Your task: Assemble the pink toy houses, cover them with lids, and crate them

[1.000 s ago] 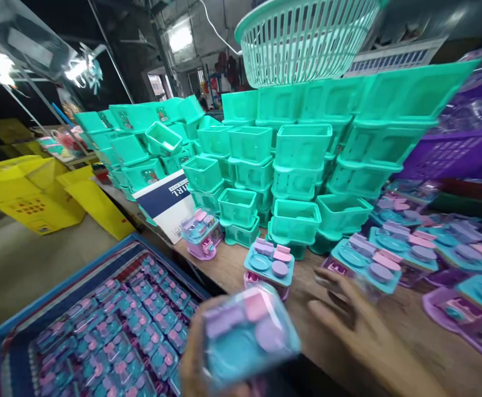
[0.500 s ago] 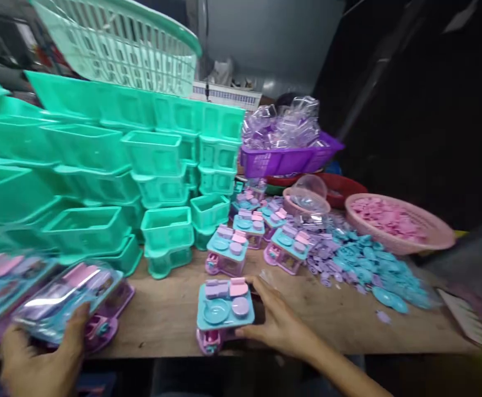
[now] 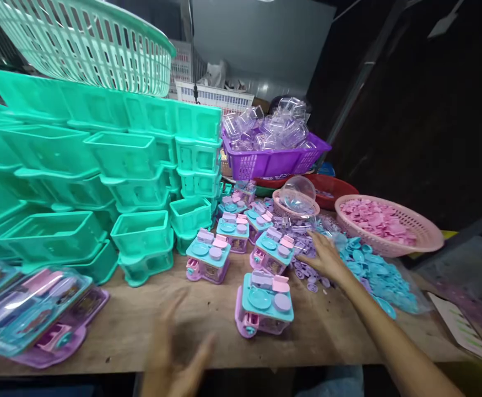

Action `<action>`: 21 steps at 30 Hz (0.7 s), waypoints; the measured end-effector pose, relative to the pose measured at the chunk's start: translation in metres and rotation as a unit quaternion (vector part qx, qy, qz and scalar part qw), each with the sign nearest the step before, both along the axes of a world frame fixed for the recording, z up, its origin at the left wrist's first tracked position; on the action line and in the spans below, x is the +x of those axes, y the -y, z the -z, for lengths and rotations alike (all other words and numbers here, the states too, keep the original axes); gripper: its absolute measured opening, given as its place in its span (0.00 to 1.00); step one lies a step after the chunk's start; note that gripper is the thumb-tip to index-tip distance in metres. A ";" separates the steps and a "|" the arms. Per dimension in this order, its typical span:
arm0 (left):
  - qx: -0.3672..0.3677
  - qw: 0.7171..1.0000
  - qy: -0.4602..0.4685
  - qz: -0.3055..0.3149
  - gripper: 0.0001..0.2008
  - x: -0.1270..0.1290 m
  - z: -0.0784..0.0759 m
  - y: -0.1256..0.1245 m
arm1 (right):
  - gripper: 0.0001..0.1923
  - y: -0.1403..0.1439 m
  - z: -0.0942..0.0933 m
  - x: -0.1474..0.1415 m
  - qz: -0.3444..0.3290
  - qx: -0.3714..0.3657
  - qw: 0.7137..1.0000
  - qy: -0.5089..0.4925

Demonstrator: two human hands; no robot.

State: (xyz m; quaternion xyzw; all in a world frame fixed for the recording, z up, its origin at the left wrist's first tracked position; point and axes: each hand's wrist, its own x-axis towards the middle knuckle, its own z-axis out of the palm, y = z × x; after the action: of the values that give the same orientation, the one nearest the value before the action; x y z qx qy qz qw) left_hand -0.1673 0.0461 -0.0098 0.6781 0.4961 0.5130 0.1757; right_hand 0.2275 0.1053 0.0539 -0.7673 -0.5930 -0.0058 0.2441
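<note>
My right hand (image 3: 327, 258) reaches over a heap of small purple plastic pieces (image 3: 302, 242), its thumb and fingers apart at the near side of the heap. Blurred by motion, my left hand (image 3: 174, 353) hovers over the table's front edge with fingers spread and nothing in them. Between the hands stands a toy kitchen unit (image 3: 265, 303) with a turquoise top, purple base and small pink drawer; neither hand touches it. Several similar units (image 3: 210, 256) stand behind it. At the left lie toy units under clear covers (image 3: 38, 314).
Stacked green plastic bins (image 3: 141, 237) fill the left and back, with a pale green basket (image 3: 100, 49) above. A purple basket (image 3: 274, 162) holds clear plastic parts. To the right are turquoise pieces (image 3: 364, 264) and a pink basket (image 3: 426, 237) of pink pieces.
My right hand has let go of the toy kitchen unit and moved to the purple pieces. My left hand has left the covered unit and moved right. The view has shifted.
</note>
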 end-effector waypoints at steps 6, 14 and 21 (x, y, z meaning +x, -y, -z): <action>-0.167 0.924 0.071 0.336 0.60 0.078 0.000 -0.029 | 0.42 -0.004 -0.009 0.017 0.036 -0.008 0.999 0.012; -0.143 0.953 0.043 0.263 0.60 0.074 0.010 0.016 | 0.34 0.095 -0.051 -0.054 -0.135 0.000 0.983 -0.126; -0.100 0.966 0.012 0.239 0.63 0.075 0.010 0.034 | 0.40 0.123 -0.018 -0.072 -0.320 -0.075 0.941 0.085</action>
State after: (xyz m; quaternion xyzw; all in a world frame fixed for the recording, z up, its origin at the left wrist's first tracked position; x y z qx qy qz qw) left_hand -0.0920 0.0126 -0.0203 0.7499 0.3664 0.4118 0.3657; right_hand 0.1551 -0.0177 0.0717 -0.5498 -0.8246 0.0517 0.1230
